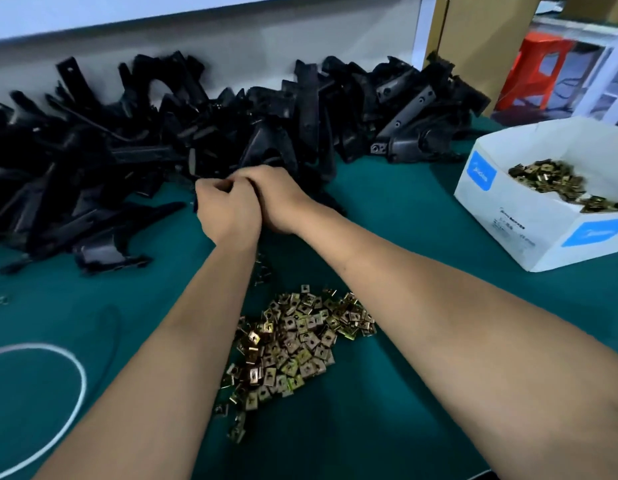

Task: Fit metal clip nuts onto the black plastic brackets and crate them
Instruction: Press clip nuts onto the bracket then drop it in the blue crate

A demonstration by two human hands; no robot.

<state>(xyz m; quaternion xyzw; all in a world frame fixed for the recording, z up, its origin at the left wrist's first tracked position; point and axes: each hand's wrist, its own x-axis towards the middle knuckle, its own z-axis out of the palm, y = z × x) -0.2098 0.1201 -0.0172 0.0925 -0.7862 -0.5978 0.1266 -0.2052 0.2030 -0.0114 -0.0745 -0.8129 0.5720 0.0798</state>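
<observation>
My left hand [228, 211] and my right hand [281, 199] are pressed together at the front edge of a long pile of black plastic brackets [210, 119] on the green table mat [397, 209]. Both have curled fingers around one black bracket [330, 201], which they mostly hide. Whether a clip nut sits between the fingers cannot be seen. A loose heap of brass-coloured metal clip nuts [297, 341] lies on the mat between my forearms, nearer to me.
A white cardboard box [529, 230] with more clip nuts inside stands at the right. A white ring-shaped cord [77, 372] lies at the lower left. Brown cartons [480, 39] and a red stool [539, 64] are beyond the table's right end. A white wall runs behind the brackets.
</observation>
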